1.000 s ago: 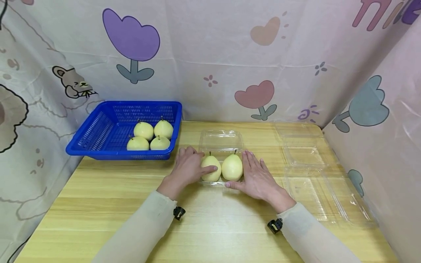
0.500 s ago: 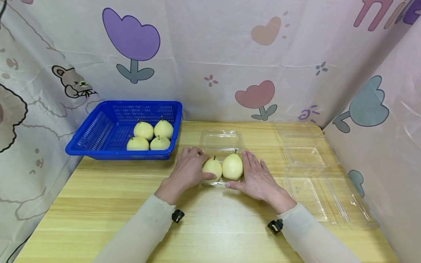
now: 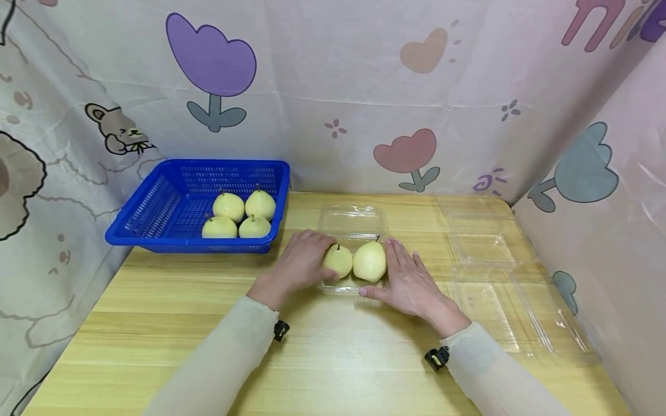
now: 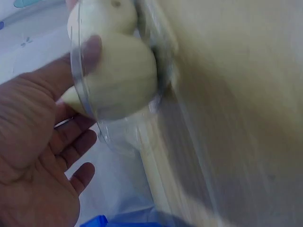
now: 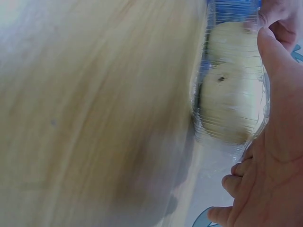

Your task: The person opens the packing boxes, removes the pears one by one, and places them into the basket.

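Two pale yellow pears sit side by side in a clear plastic clamshell box [image 3: 354,288] whose lid [image 3: 352,221] lies folded back behind it. My left hand [image 3: 298,261] holds the left pear [image 3: 338,263] between its thumb and fingers. In the left wrist view this pear [image 4: 118,78] shows through the box's clear wall, the thumb reaching over the rim. The right pear [image 3: 370,262] leans slightly, its stem pointing up and right. My right hand [image 3: 411,282] rests against the box's right side with straight fingers, its thumb along the front edge.
A blue plastic basket [image 3: 156,245] with several pears [image 3: 228,207] in its right half stands at the back left. More clear clamshell boxes [image 3: 489,306] lie opened along the right side of the wooden table [image 3: 322,358]. Patterned cloth [image 3: 322,69] hangs around the table.
The left pear has turned and shifted slightly right under my left hand, whose fingers have moved round it. The right pear has tilted a little. My right hand has stayed in place.
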Demonstrator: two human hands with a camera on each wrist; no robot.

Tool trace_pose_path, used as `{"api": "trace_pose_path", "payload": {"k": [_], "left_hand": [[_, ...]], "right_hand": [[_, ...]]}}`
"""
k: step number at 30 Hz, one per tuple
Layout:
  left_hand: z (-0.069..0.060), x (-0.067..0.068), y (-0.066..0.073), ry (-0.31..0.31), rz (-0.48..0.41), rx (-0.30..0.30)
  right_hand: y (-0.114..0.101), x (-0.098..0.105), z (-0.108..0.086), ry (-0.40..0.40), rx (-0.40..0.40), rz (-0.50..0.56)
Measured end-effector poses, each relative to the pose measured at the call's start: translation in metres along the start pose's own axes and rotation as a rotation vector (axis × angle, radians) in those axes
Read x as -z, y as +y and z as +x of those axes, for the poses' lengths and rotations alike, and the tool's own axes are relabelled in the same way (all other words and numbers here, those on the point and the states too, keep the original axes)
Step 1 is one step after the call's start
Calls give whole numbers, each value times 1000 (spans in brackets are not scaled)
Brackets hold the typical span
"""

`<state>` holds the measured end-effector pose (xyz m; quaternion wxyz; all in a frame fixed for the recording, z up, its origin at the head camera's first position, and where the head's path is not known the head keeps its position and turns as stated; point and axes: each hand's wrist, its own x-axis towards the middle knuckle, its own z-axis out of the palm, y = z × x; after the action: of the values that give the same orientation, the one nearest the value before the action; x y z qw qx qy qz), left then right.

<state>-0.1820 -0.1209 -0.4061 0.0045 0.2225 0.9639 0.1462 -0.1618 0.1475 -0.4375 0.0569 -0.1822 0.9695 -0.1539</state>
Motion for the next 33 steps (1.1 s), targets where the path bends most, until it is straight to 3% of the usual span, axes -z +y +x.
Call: {"api": "trace_pose_path", "payload": {"k": [10, 19, 23, 29, 33], "left_hand": [[4, 1, -10, -48, -6, -26], [7, -4, -9, -19, 13, -8], [8, -5, -7, 27, 58, -14], [8, 11, -2, 108, 163, -87], [6, 25, 0, 115, 183, -120]], "right_hand": [[-2, -1, 1, 0, -1, 3], [-1, 0, -1, 4, -1, 1], [-1, -1, -1, 8, -2, 3], [-1, 0, -1, 9, -4, 5], [0, 0, -2, 5, -6, 5]]}}
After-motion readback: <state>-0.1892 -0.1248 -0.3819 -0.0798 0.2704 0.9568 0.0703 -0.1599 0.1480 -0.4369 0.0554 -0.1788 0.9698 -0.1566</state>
